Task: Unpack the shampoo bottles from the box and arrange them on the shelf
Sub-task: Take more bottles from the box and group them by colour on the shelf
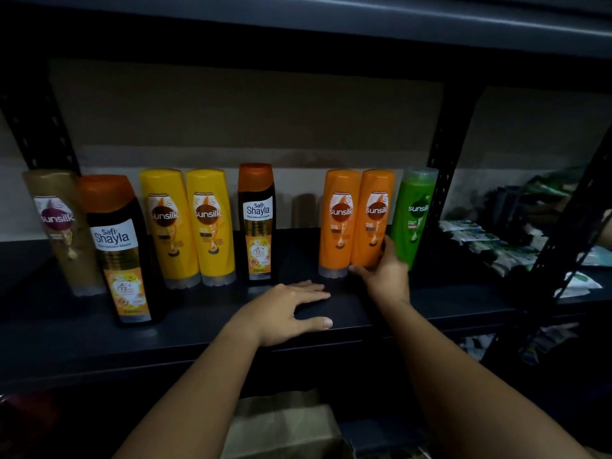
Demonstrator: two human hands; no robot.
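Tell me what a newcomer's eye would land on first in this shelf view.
The row of bright shampoo bottles along the dark shelf stands out: two yellow bottles left of centre, two orange bottles to the right and a green bottle by the upright. Next come the hands: the right hand grips the right-hand orange bottle near its base, while the left hand lies flat on the shelf edge.

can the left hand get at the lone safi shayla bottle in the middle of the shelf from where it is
Probably yes. The left hand lies flat on the shelf just in front of that Safi Shayla bottle, with nothing between them and open gaps on both sides.
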